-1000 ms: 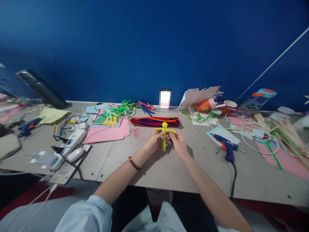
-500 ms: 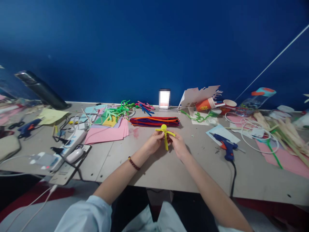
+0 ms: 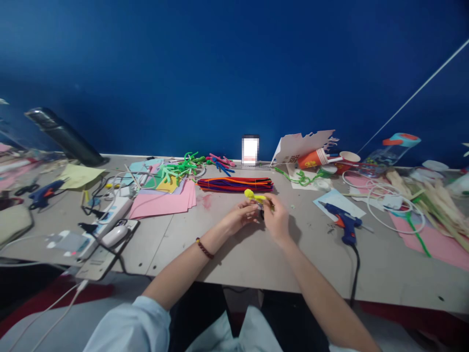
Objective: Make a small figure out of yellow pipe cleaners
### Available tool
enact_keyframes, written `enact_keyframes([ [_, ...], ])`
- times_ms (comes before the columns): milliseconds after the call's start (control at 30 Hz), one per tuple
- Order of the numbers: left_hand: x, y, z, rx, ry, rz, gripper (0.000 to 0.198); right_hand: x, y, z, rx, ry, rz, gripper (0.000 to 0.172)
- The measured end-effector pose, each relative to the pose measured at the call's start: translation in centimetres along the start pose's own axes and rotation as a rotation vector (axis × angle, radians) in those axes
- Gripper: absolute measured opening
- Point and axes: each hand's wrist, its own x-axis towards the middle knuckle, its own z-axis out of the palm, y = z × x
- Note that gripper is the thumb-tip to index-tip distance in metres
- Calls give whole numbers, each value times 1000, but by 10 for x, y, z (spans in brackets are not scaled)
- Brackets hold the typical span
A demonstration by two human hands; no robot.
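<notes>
A small yellow pipe-cleaner figure (image 3: 256, 196) with a round head is between my hands, above the table near its middle. My right hand (image 3: 275, 215) is closed on its right part, with the fingers over its top. My left hand (image 3: 240, 217) is beside it with curled fingers; whether these grip anything is unclear. Something small and dark shows between the hands below the figure, too small to name. Just behind lies a bundle of dark purple, red and orange pipe cleaners (image 3: 234, 185).
Pink paper (image 3: 161, 204), green pipe cleaners (image 3: 179, 168) and a power strip (image 3: 106, 227) lie to the left. A blue glue gun (image 3: 344, 222) lies to the right, with paper cups (image 3: 313, 159) behind it. A bright phone (image 3: 250, 150) stands at the wall.
The yellow figure has turned from upright with spread arms to lying sideways. My right hand has come up over it, while the left fingers have moved off its left arm.
</notes>
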Motion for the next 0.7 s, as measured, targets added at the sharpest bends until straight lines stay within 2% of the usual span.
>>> enact_keyframes([
  [100, -2, 6, -1, -1, -24, -64, 25, 3, -2, -8, -282, 15, -302, 22],
  [233, -1, 13, -4, -5, 23, -24, 35, 8, -3, -15, -447, -10, -507, 20],
  [433, 1, 15, -5, 162, 167, 145, 33, 9, -9, -14, -513, -37, -565, 22],
  [700, 3, 12, -6, 123, 184, 213, 22, 7, -3, -9, -452, -89, -559, 20],
])
